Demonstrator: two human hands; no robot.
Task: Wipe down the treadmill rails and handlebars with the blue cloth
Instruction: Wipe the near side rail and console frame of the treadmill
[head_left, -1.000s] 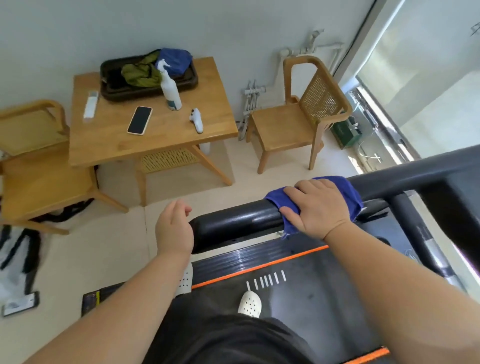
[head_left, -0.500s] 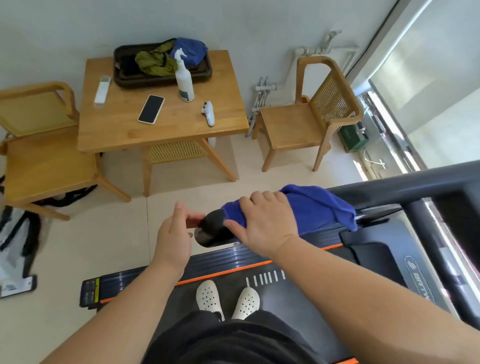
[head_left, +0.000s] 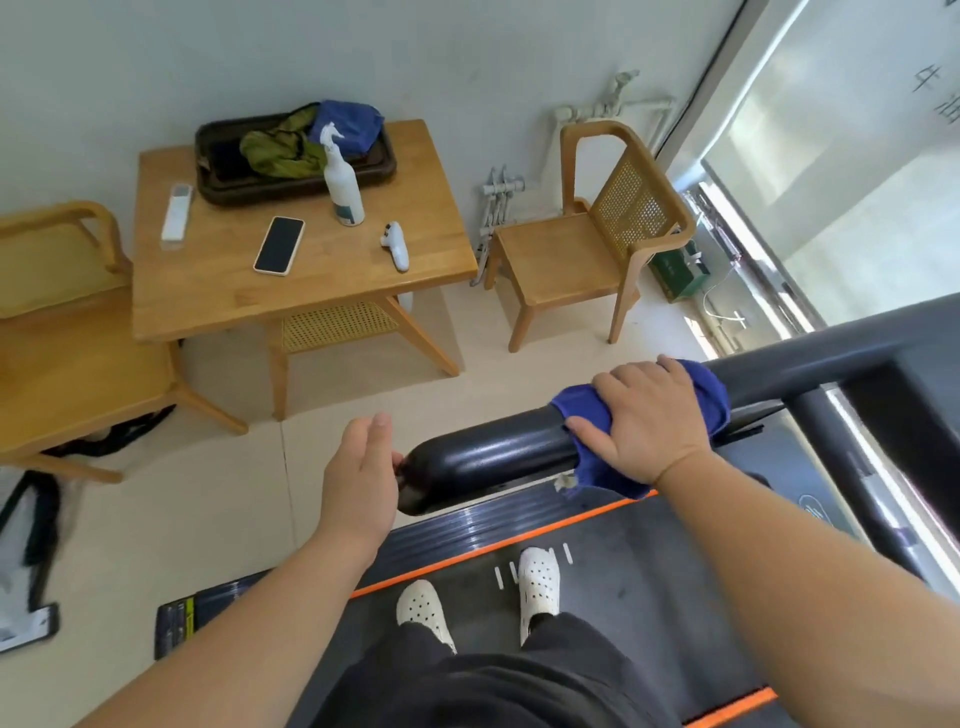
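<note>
Under my right grip (head_left: 647, 423) the blue cloth (head_left: 704, 397) feels soft and matt, bunched on the handlebar (head_left: 488, 457), whose black coating shines smooth and glossy. Beyond it the tabletop (head_left: 218, 291) is smooth pale wood; the belt (head_left: 613, 582) below looks dull, rubbery.

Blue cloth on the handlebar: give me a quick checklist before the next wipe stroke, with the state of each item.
1. Cloth wrapped over the handlebar: ok, it drapes over the top and hangs below.
2. Right hand pressing the cloth on the bar: ok, fingers curl over it.
3. Left hand clear of the stroke path: ok, open at the bar's end cap, away from the cloth.
4. Bar between end cap and cloth free of obstacles: ok, bare black surface.
5. Footing: ok, both shoes on the belt.
6. Bar already clean: cannot tell.
</note>
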